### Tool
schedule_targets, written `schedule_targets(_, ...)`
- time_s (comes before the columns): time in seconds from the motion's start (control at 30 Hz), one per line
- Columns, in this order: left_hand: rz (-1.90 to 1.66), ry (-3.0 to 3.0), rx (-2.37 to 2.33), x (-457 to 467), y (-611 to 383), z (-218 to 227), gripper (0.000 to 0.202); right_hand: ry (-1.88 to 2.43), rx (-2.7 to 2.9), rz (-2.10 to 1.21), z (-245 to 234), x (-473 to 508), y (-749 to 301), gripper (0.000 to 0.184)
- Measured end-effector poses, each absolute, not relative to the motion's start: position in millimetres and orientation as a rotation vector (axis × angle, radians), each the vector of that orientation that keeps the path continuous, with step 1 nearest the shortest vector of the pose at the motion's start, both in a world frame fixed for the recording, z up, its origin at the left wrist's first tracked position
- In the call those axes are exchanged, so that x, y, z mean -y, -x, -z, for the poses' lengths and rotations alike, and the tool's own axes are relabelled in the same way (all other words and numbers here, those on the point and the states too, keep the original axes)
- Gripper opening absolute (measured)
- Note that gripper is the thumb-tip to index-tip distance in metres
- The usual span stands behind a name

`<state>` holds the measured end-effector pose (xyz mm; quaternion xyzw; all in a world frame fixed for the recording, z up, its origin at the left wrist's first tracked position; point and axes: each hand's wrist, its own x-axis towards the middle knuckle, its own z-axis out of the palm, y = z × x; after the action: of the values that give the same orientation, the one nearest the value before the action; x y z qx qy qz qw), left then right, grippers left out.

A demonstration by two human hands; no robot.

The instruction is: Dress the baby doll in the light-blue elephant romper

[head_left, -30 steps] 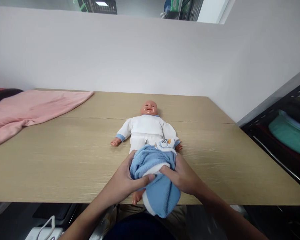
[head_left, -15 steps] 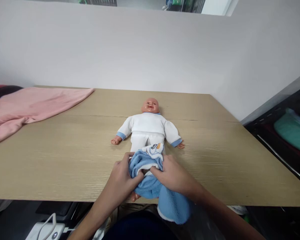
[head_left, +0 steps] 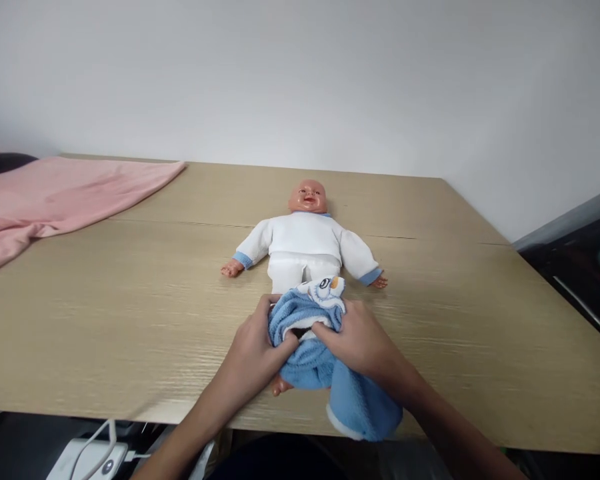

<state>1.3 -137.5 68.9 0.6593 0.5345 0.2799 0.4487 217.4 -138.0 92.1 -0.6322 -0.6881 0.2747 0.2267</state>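
The blue garment (head_left: 310, 367) is at the near middle of the table (head_left: 155, 320), bunched over the doll's legs, with a loose part drooping toward the near right. The left hand (head_left: 260, 339) grips its left side, thumb at the white-edged opening and fingers curled around the fabric; the right hand (head_left: 363, 340) pinches the right side likewise. Beyond, the doll (head_left: 306, 235) lies face up in white clothes, head toward the far side. A pink cloth (head_left: 75, 190) lies far left; a white device (head_left: 87, 459) sits near left, below the table's edge.

Diffuse light, faint soft shadows
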Motion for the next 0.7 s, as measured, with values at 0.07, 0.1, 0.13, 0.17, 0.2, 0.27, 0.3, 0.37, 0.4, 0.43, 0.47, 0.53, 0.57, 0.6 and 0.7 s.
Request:
schedule_targets(0.07,-0.687,-1.622,-1.311,133.6,-1.7,-72.5,0.045,1.718,1.891,-0.774,-95.2,134.9,-218.2,0.013)
schedule_targets(0.1,-0.678,-1.614,-1.309,133.0,-0.6,-74.5,0.044,1.695,1.883,-0.781,-97.7,135.3,-217.3,0.012)
schedule_targets(0.13,-0.673,-1.604,-1.305,133.5,1.4,-76.5,0.043,1.662,1.872,-0.789,-100.8,137.1,-215.6,0.012)
schedule_targets(0.17,-0.672,-1.592,-1.294,135.2,4.2,-78.2,0.042,1.625,1.858,-0.802,-104.2,140.0,-213.2,0.013)
schedule_targets(0.2,-0.675,-1.578,-1.276,137.9,7.5,-79.6,0.040,1.590,1.840,-0.823,-107.6,143.9,-210.3,0.014)
schedule_targets(0.27,-0.674,-1.557,-1.247,146.1,15.0,-81.0,0.033,1.534,1.802,-0.878,-113.4,153.0,-204.1,0.016)
schedule_targets(0.3,-0.663,-1.555,-1.246,151.1,18.6,-81.0,0.027,1.516,1.795,-0.903,-115.4,157.4,-201.2,0.017)
schedule_targets(0.37,-0.615,-1.568,-1.285,161.2,25.2,-79.7,0.018,1.492,1.821,-0.945,-117.0,164.9,-196.7,0.015)
schedule_targets(0.4,-0.585,-1.578,-1.311,165.8,27.9,-78.7,0.016,1.487,1.854,-0.962,-117.0,167.7,-195.1,0.013)
schedule_targets(0.43,-0.556,-1.587,-1.331,169.9,30.3,-77.9,0.016,1.492,1.892,-0.976,-116.7,170.0,-193.8,0.010)
schedule_targets(0.47,-0.531,-1.594,-1.340,173.2,32.4,-77.2,0.017,1.505,1.927,-0.993,-116.5,171.8,-192.7,0.007)
schedule_targets(0.53,-0.484,-1.611,-1.324,177.5,35.6,-76.6,0.016,1.543,1.988,-1.035,-117.1,174.6,-190.9,0.004)
schedule_targets(0.57,-0.460,-1.622,-1.300,178.5,36.8,-76.7,0.016,1.572,2.021,-1.045,-118.0,175.8,-190.0,0.003)
schedule_targets(0.6,-0.438,-1.632,-1.269,179.0,37.7,-76.9,0.016,1.603,2.051,-1.042,-119.1,176.9,-189.1,0.001)
schedule_targets(0.7,-0.398,-1.672,-1.204,178.1,39.0,-76.1,0.015,1.691,2.111,-0.962,-122.2,180.1,-187.1,0.003)
